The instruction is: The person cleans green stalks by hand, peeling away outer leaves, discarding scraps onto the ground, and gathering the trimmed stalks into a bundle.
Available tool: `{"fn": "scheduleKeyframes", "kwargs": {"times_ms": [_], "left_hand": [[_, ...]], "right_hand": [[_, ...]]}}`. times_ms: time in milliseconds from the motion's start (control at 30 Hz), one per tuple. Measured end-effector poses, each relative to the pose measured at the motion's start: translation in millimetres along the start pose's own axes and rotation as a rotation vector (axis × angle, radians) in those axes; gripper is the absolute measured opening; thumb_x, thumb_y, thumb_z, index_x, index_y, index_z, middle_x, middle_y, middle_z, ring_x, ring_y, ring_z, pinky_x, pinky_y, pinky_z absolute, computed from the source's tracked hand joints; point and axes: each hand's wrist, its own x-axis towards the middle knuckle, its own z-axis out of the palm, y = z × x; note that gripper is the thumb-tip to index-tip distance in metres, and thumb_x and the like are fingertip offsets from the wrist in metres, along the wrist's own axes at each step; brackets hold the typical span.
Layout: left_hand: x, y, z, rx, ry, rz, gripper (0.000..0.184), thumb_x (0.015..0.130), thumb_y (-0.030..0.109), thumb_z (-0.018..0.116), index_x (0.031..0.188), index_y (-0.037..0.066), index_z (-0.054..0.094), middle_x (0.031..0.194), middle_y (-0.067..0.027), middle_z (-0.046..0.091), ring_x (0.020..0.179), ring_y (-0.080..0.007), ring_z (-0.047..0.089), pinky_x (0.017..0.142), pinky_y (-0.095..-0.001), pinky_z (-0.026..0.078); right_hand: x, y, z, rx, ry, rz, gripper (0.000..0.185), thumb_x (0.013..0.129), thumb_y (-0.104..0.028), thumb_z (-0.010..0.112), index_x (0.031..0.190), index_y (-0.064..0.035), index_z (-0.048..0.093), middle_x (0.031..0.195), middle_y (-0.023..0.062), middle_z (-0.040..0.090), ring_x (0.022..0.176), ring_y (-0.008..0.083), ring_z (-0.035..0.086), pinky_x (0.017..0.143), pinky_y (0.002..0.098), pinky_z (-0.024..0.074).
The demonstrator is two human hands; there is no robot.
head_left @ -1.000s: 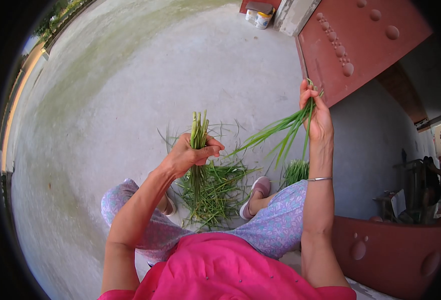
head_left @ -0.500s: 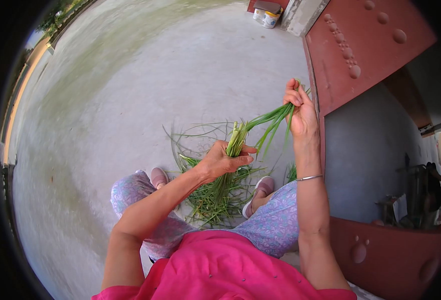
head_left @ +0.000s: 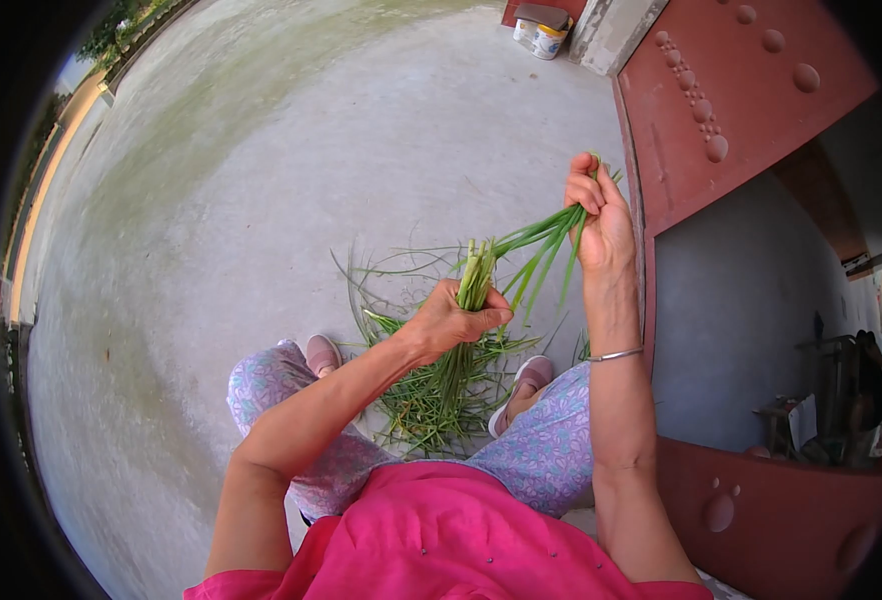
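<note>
My left hand (head_left: 457, 322) is closed round a bundle of garlic chives (head_left: 476, 272), its pale cut ends pointing up and the green leaves hanging below the fist. Up and to the right, my right hand (head_left: 601, 222) has its fingers curled round the tips of several long green chive leaves (head_left: 541, 234). Those leaves slope down towards the top of the bundle, and a few hang loose between the hands. Beneath my left hand, a heap of loose chives (head_left: 426, 405) lies on the ground between my feet.
Thin stray leaves (head_left: 401, 262) are scattered on the concrete floor (head_left: 341, 150) beyond the heap. My shoes (head_left: 526, 385) stand on either side of it. A red metal door (head_left: 706, 120) and a dark doorway are close on the right. White buckets (head_left: 543, 40) stand at the back.
The thumb and fingers of my left hand have drawn closer together round the bundle. My right hand keeps its hold on the leaves, almost unmoved. The view has shifted slightly.
</note>
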Motion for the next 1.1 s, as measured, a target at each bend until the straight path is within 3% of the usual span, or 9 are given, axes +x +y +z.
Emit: {"fn": "scheduleKeyframes", "kwargs": {"times_ms": [500, 700, 733, 867, 967, 1100], "left_hand": [[-13.5, 19.0, -22.1, -0.210, 0.093, 0.100, 0.006, 0.079, 0.000, 0.063, 0.084, 0.002, 0.060, 0.062, 0.0025, 0.046, 0.050, -0.0060, 0.035, 0.047, -0.0223, 0.027], [-20.8, 24.9, -21.0, 0.090, 0.033, 0.101, 0.003, 0.079, 0.003, 0.065, 0.080, 0.001, 0.063, 0.070, -0.0005, 0.057, 0.061, -0.0071, 0.048, 0.055, -0.0231, 0.037], [-20.4, 22.4, -24.3, 0.136, -0.065, 0.119, 0.007, 0.079, 0.006, 0.070, 0.077, 0.002, 0.065, 0.076, -0.0009, 0.061, 0.068, -0.0080, 0.052, 0.060, -0.0246, 0.040], [-21.8, 18.0, -28.3, 0.364, -0.300, -0.057, 0.018, 0.077, 0.017, 0.078, 0.076, 0.003, 0.067, 0.070, 0.0000, 0.062, 0.067, -0.0080, 0.053, 0.061, -0.0247, 0.043], [-22.0, 10.5, -26.4, 0.229, -0.313, 0.050, 0.016, 0.079, 0.016, 0.076, 0.077, 0.003, 0.067, 0.070, -0.0006, 0.063, 0.067, -0.0072, 0.053, 0.058, -0.0243, 0.042], [-21.7, 24.8, -35.1, 0.262, -0.215, -0.121, 0.018, 0.081, 0.020, 0.073, 0.077, 0.004, 0.066, 0.074, -0.0025, 0.063, 0.067, -0.0066, 0.052, 0.054, -0.0227, 0.040]], "right_hand": [[5.6, -35.1, -12.5, 0.161, 0.009, -0.093, 0.013, 0.099, -0.011, 0.043, 0.089, -0.0015, 0.047, 0.072, 0.0023, 0.045, 0.047, 0.0064, 0.025, 0.038, 0.0205, 0.0187], [10.5, -89.4, -20.8, 0.392, -0.032, -0.023, 0.019, 0.099, -0.012, 0.042, 0.085, -0.0006, 0.046, 0.063, -0.0009, 0.030, 0.047, 0.0065, 0.020, 0.041, 0.0231, 0.0169], [9.3, -91.7, -18.3, 0.382, -0.005, -0.036, 0.019, 0.099, -0.013, 0.043, 0.085, -0.0007, 0.047, 0.061, -0.0014, 0.028, 0.047, 0.0064, 0.020, 0.041, 0.0229, 0.0171], [7.5, -94.4, -17.7, 0.362, 0.002, -0.040, 0.020, 0.099, -0.013, 0.043, 0.084, -0.0010, 0.047, 0.062, -0.0014, 0.029, 0.047, 0.0064, 0.020, 0.041, 0.0228, 0.0172], [9.3, -94.1, -23.0, 0.329, -0.048, -0.029, 0.019, 0.099, -0.013, 0.043, 0.085, -0.0005, 0.047, 0.064, -0.0005, 0.033, 0.047, 0.0067, 0.022, 0.041, 0.0224, 0.0177], [2.9, -70.6, -4.9, 0.020, -0.005, -0.192, 0.017, 0.098, -0.013, 0.045, 0.096, 0.0017, 0.052, 0.071, 0.0002, 0.043, 0.046, 0.0056, 0.023, 0.040, 0.0209, 0.0190]]}}
